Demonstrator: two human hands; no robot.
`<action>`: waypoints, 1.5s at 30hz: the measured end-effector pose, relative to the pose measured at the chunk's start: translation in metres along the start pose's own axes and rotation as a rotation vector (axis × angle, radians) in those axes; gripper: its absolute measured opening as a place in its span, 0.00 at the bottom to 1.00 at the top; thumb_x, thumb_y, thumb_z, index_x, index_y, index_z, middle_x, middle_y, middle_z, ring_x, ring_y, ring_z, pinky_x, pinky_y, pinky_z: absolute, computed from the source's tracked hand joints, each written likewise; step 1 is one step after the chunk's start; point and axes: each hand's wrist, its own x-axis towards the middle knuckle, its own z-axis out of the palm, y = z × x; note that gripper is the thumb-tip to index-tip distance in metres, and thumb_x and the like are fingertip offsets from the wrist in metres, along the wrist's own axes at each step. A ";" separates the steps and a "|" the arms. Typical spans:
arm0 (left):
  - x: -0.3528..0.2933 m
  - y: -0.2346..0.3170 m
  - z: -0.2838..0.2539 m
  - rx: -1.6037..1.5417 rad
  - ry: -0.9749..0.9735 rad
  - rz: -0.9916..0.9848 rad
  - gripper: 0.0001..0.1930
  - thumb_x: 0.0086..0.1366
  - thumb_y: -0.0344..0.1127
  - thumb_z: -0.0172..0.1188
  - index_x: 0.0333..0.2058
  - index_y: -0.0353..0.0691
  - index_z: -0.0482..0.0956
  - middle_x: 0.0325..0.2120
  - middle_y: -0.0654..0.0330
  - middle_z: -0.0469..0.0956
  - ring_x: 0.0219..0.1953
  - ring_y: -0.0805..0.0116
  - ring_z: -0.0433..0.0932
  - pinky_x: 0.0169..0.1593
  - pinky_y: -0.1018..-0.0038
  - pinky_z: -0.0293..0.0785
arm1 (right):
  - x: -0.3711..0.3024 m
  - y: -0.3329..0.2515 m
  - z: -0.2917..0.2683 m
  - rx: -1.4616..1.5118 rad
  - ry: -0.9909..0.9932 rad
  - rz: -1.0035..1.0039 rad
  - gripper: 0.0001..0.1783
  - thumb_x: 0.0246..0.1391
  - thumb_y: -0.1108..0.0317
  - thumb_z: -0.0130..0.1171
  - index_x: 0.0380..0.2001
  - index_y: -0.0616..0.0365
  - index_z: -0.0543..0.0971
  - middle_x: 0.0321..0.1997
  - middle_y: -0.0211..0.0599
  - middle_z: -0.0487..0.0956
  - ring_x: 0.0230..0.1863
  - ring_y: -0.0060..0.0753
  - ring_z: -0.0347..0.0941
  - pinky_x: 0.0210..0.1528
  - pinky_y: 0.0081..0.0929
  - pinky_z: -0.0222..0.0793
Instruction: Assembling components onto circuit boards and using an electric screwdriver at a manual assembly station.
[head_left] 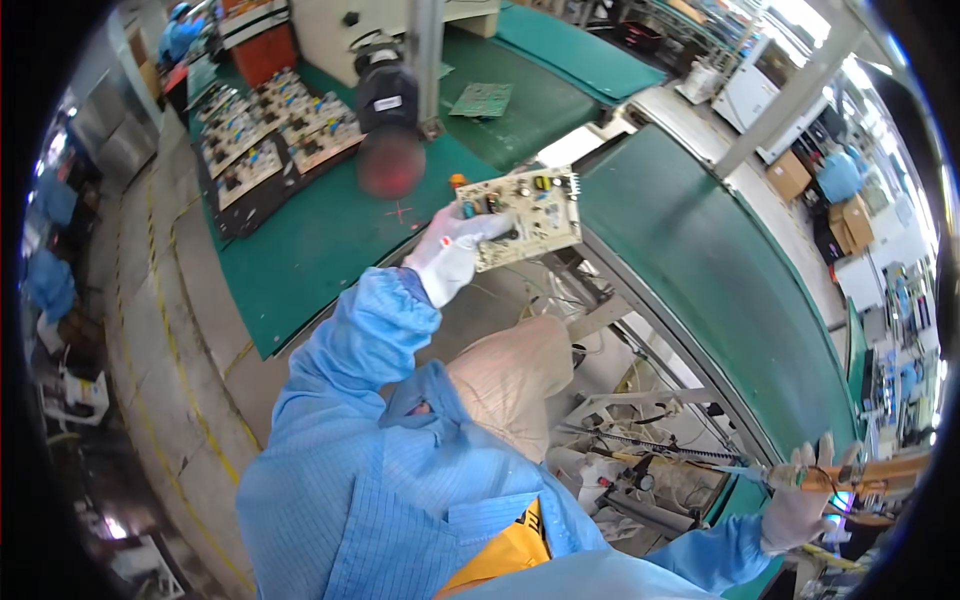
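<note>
1 populated circuit board (547, 222), gripped in the closed fingers of the left hand (448, 255) between green table (290, 270) and green belt (710, 270), apparently mid-handling, not yet set down; right hand (795, 517) by a tan bar (890, 475), grip cannot be told; other boards (320, 125) untouched on a black tray (240, 222).

On the table (270, 280), a tray (238, 219) with boards (300, 128) on it lay at the left, and a device (386, 95) stood between the tray and a post (425, 55). A loose board (482, 99) lay farther back, right of the post. The left hand (447, 258) held another board (545, 218) before the gap between table and belt (700, 280), with the right hand (795, 515) near the belt's close end
</note>
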 end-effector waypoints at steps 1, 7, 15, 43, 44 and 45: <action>-0.007 0.005 -0.016 -0.011 0.031 0.034 0.23 0.59 0.32 0.63 0.52 0.31 0.71 0.44 0.56 0.79 0.44 0.66 0.80 0.51 0.70 0.75 | -0.005 0.006 0.010 -0.096 0.057 -0.027 0.63 0.44 0.39 0.64 0.70 0.52 0.38 0.67 0.56 0.58 0.56 0.54 0.69 0.60 0.45 0.64; -0.048 0.037 -0.073 0.109 0.321 0.158 0.21 0.59 0.36 0.66 0.48 0.33 0.74 0.42 0.57 0.79 0.42 0.68 0.80 0.48 0.72 0.77 | 0.011 0.043 0.079 -0.451 0.360 -0.094 0.37 0.64 0.44 0.41 0.66 0.58 0.59 0.49 0.37 0.72 0.37 0.22 0.69 0.36 0.15 0.63; -0.062 0.045 -0.114 0.105 0.406 0.275 0.17 0.62 0.31 0.61 0.48 0.30 0.73 0.45 0.55 0.78 0.46 0.68 0.78 0.52 0.73 0.74 | 0.025 0.055 0.100 -0.188 0.376 -0.176 0.28 0.67 0.56 0.43 0.64 0.62 0.61 0.34 0.30 0.71 0.23 0.16 0.62 0.20 0.12 0.57; -0.044 0.047 -0.116 -0.245 0.389 0.271 0.17 0.68 0.35 0.51 0.52 0.33 0.72 0.47 0.54 0.77 0.48 0.62 0.78 0.53 0.68 0.75 | 0.034 0.065 0.105 -0.254 0.489 -0.231 0.31 0.66 0.50 0.42 0.63 0.61 0.62 0.29 0.26 0.70 0.17 0.14 0.61 0.13 0.09 0.52; -0.044 0.044 -0.113 -0.311 0.354 0.212 0.18 0.67 0.34 0.51 0.52 0.31 0.71 0.47 0.51 0.77 0.48 0.60 0.78 0.54 0.66 0.75 | 0.035 0.064 0.107 -0.271 0.481 -0.208 0.31 0.66 0.50 0.42 0.63 0.61 0.61 0.29 0.26 0.70 0.17 0.14 0.61 0.13 0.09 0.52; -0.043 0.040 -0.110 -0.373 0.315 0.148 0.18 0.66 0.32 0.52 0.52 0.29 0.71 0.48 0.47 0.76 0.49 0.58 0.78 0.55 0.64 0.75 | 0.035 0.063 0.110 -0.270 0.490 -0.218 0.31 0.66 0.50 0.42 0.63 0.61 0.61 0.29 0.26 0.70 0.17 0.14 0.61 0.13 0.09 0.52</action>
